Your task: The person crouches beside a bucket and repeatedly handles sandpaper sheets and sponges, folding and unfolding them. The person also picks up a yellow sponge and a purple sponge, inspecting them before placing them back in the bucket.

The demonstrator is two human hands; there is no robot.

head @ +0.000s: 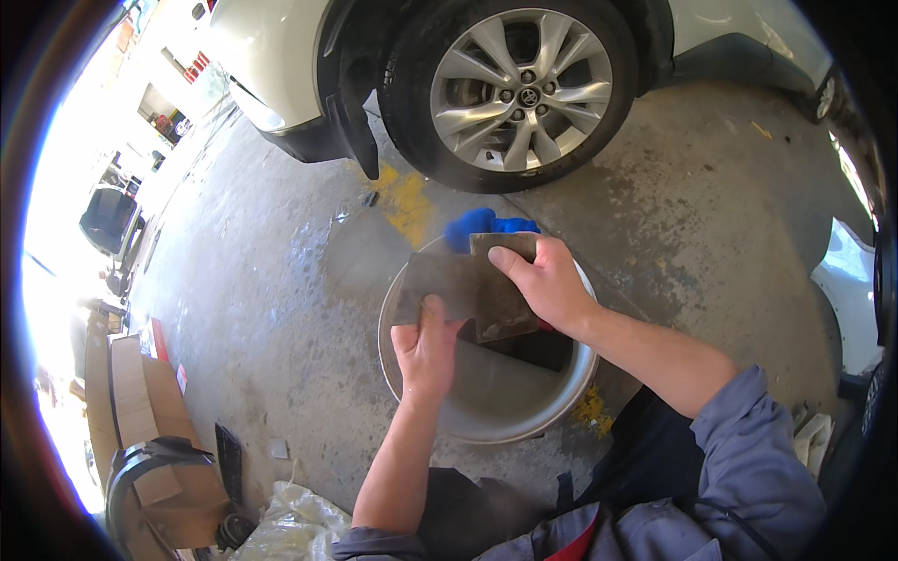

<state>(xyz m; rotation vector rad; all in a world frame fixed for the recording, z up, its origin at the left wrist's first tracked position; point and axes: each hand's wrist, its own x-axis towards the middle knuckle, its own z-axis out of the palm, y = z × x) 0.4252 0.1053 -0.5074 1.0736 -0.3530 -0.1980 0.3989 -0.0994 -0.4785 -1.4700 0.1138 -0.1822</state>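
Note:
My left hand (429,347) holds a thin grey rectangular sheet (435,280), thumb on its face. My right hand (551,280) grips a worn brown rectangular pad or plate (504,301), thumb on top. The two pieces meet or overlap at their inner edges; whether they touch is unclear. Both are above a round metal-rimmed container (484,421), which looks like a wheel rim or basin. A dark flat piece (544,349) shows inside it. Blue cloth or a glove (480,223) lies at its far edge, just beyond the right hand.
A white car's front wheel (526,95) stands on the concrete floor (330,280) beyond the container. At the left are cardboard boxes (133,393), a black curved part (158,449) and clear plastic wrap (295,522). A pale body panel (845,301) is at the right.

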